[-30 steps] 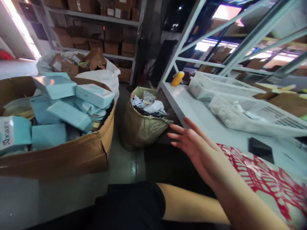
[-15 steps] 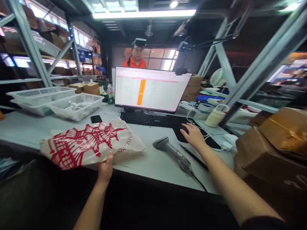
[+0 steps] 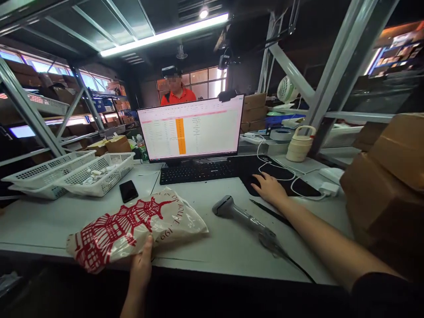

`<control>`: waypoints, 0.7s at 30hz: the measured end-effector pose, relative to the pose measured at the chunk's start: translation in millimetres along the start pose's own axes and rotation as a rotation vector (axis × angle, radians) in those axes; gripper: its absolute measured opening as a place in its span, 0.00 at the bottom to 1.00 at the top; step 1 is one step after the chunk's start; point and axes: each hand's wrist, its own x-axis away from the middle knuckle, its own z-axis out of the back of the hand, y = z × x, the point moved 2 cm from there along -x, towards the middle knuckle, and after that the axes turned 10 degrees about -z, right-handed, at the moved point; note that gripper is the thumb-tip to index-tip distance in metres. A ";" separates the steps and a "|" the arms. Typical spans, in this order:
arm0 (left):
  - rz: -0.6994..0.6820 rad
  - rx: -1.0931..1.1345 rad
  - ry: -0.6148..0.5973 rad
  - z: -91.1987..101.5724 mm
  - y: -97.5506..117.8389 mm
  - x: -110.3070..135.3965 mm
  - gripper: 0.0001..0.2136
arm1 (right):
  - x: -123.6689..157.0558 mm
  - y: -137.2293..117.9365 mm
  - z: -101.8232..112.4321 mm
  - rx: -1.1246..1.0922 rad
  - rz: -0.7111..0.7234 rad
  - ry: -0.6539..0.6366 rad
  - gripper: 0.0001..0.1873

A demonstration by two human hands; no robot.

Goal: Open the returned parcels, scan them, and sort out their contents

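Observation:
My left hand (image 3: pixel 141 260) grips the near edge of a white plastic bag (image 3: pixel 129 225) printed with a red pagoda and red lettering; the thumb lies on top and the other fingers are hidden beneath. The bag is held over the desk's front edge. Over the black mouse pad (image 3: pixel 240 165), my right hand (image 3: pixel 270 189) lies curved, fingers partly spread; whatever is under its palm is hidden. A grey barcode scanner (image 3: pixel 245 221) with a cable lies between my hands. Beside my right forearm is a dark, pen-like stick (image 3: pixel 270 211).
A monitor (image 3: pixel 212 132) showing a spreadsheet stands behind a black keyboard (image 3: pixel 195 172). Left are a phone (image 3: pixel 128 191) and white baskets (image 3: pixel 109 174). A cream jug (image 3: pixel 300 145), white cables and cardboard boxes (image 3: pixel 377 194) are at right. Beyond the monitor stands a person (image 3: pixel 180 95) in orange-red.
The camera view has shifted, so the desk sits lower in the picture. My left hand still holds the bag, now tilted a little differently. My right hand stays at the mouse pad.

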 end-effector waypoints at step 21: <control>0.044 0.193 0.082 5.0 -10.3 -2.8 0.13 | -13.8 -9.0 -1.8 -0.037 -0.066 0.040 0.25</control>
